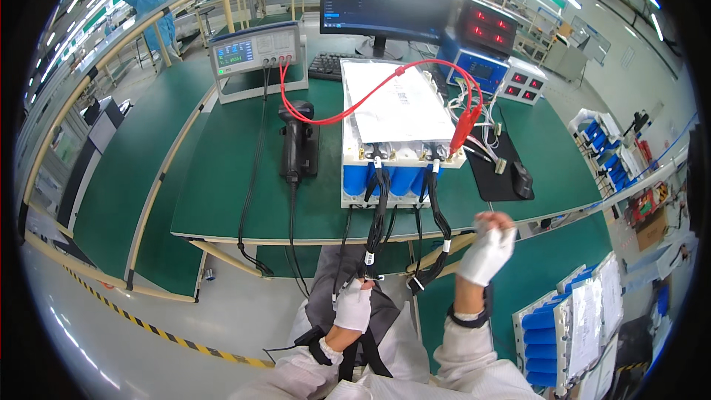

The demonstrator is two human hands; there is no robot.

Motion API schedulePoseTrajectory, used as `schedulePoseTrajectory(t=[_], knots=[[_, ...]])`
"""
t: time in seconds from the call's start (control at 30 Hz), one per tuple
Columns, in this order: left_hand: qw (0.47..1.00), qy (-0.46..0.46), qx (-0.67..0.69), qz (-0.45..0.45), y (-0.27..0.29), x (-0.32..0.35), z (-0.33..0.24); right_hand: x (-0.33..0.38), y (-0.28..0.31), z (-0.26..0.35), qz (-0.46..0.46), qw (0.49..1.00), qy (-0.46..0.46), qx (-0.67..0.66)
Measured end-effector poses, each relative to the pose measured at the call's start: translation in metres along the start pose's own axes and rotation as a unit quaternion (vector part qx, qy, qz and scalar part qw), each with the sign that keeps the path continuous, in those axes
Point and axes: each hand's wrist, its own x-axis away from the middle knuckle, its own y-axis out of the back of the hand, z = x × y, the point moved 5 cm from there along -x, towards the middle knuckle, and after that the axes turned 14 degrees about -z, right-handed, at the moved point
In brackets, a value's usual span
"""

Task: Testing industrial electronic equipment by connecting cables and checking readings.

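Observation:
My left hand (353,308), in a white fingerless glove, is closed on the lower end of a black cable bundle (378,215) below the bench edge. That bundle hangs from the front of a battery pack (401,180) with blue cells in a white frame. A second cable bundle (441,224) dangles to its right. My right hand (489,250), gloved likewise, is raised off the bench front, right of that bundle; its fingertips are smeared. A red clip (464,130) on a red lead is attached at the pack's right front corner. White paper (401,99) covers the pack's top.
A bench meter (257,58) and a black barcode scanner (298,141) are left of the pack. Behind stands a monitor (385,4). A mouse (522,180) and red-digit displays (485,26) are at right. More battery packs (566,322) sit lower right. Someone in blue (150,7) stands far left.

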Motion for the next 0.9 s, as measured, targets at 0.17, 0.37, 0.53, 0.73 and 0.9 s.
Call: schedulePoseTrajectory(t=[0.17, 0.37, 0.53, 0.73, 0.9], knots=[[0.985, -0.127, 0.037, -0.109, 0.048, 0.016, -0.036, 0.095, 0.046, -0.090, 0.124, 0.962, -0.205, 0.128], [0.945, -0.198, 0.072, -0.250, 0.114, -0.001, -0.050, 0.129, 0.045, -0.099, 0.232, 0.882, -0.404, 0.067], [0.891, -0.082, -0.033, -0.446, 0.166, -0.089, -0.007, 0.148, 0.041, -0.079, 0.217, 0.844, -0.490, 0.010], [0.945, 0.090, 0.104, -0.297, 0.159, -0.106, 0.070, 0.159, 0.059, -0.076, 0.152, 0.806, -0.571, -0.041], [0.936, 0.195, 0.182, -0.230, 0.146, -0.067, 0.110, 0.160, 0.061, -0.074, 0.186, 0.798, -0.568, -0.079]])
